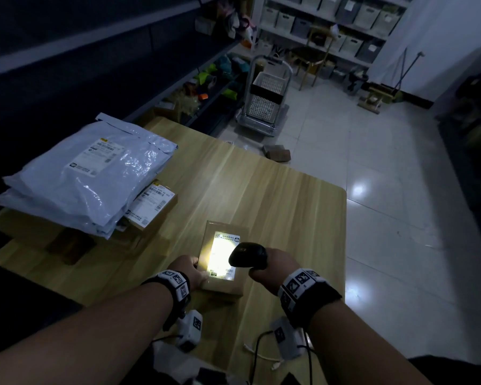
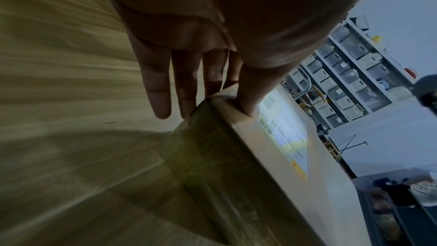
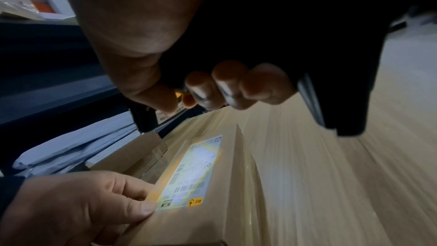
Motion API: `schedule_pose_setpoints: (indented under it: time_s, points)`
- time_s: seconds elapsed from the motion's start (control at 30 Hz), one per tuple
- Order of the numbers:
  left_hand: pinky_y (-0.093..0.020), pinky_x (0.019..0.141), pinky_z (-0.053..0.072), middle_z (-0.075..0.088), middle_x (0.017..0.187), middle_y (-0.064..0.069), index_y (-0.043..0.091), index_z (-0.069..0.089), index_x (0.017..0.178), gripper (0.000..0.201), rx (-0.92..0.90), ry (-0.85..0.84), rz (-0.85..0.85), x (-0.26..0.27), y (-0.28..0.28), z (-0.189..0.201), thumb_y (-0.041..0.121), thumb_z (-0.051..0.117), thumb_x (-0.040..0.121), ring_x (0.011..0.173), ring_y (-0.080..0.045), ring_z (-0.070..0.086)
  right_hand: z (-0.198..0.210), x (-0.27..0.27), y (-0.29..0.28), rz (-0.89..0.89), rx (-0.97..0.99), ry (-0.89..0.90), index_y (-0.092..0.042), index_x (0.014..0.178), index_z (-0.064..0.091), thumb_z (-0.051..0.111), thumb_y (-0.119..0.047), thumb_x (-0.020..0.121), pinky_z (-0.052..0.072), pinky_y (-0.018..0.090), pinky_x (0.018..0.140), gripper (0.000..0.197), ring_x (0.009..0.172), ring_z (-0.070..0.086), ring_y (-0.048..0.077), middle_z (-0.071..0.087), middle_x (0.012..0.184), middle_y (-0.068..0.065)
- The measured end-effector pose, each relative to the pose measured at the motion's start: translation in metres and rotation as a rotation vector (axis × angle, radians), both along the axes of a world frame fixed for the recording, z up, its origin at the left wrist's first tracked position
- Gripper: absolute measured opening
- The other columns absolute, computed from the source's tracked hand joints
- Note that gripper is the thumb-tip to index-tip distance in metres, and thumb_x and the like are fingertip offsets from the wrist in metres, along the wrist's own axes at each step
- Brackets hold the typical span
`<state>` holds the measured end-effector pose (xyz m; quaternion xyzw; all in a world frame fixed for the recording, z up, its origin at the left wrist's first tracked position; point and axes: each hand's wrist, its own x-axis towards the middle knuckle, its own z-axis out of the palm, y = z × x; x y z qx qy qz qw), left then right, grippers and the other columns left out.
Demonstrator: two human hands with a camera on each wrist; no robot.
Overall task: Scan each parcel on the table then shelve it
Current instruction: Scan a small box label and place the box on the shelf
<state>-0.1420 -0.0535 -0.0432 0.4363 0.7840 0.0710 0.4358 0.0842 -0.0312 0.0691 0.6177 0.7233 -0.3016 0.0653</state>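
brown box (image 1: 225, 284), black scanner (image 1: 247, 254), wood-grain table (image 1: 289, 195)

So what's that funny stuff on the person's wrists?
Each bare forearm wears a black wristband carrying white square blocks printed with black patterned markers. Below each wrist hangs a small white box, also marked, with a black cable running back. No sleeves or gloves are visible.

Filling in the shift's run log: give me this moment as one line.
step: scanning | right hand: grips scanner over box label | left hand: steadies box edge | bags: still on table
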Motion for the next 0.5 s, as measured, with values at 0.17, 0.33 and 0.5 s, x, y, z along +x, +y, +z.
schedule_pose_setpoints:
  time_s: [0.17,0.33,0.5]
  points:
    - [-0.031,0.105,0.044,0.052,0.153,-0.007,0.011,0.042,0.154,0.07,-0.02,0.0,-0.023,0.002,0.002,0.002,0.034,0.071,0.094,0.137,-0.025,0.053,0.011,0.007,0.006,0.054,0.01,0.016,-0.032,0.098,0.063,0.071,-0.032,0.088,0.047,0.024,0.062,0.013,0.072,0.063,0.005,0.065,0.083,-0.012]
    - [-0.03,0.105,0.045,0.054,0.15,-0.009,0.009,0.042,0.154,0.067,-0.018,-0.012,-0.032,0.003,0.0,0.001,0.029,0.07,0.095,0.135,-0.025,0.055,0.017,0.007,0.007,0.097,0.025,0.016,-0.035,0.099,0.061,0.071,-0.032,0.088,0.05,0.025,0.065,0.015,0.073,0.063,0.007,0.065,0.084,-0.012]
    - [-0.032,0.11,0.041,0.048,0.156,-0.009,0.011,0.037,0.157,0.071,-0.032,-0.034,-0.035,0.001,-0.001,0.002,0.028,0.069,0.096,0.142,-0.025,0.049,0.017,0.005,0.005,0.125,0.04,-0.026,-0.037,0.092,0.059,0.07,-0.034,0.086,0.052,0.027,0.065,0.013,0.072,0.064,0.009,0.064,0.08,-0.012]
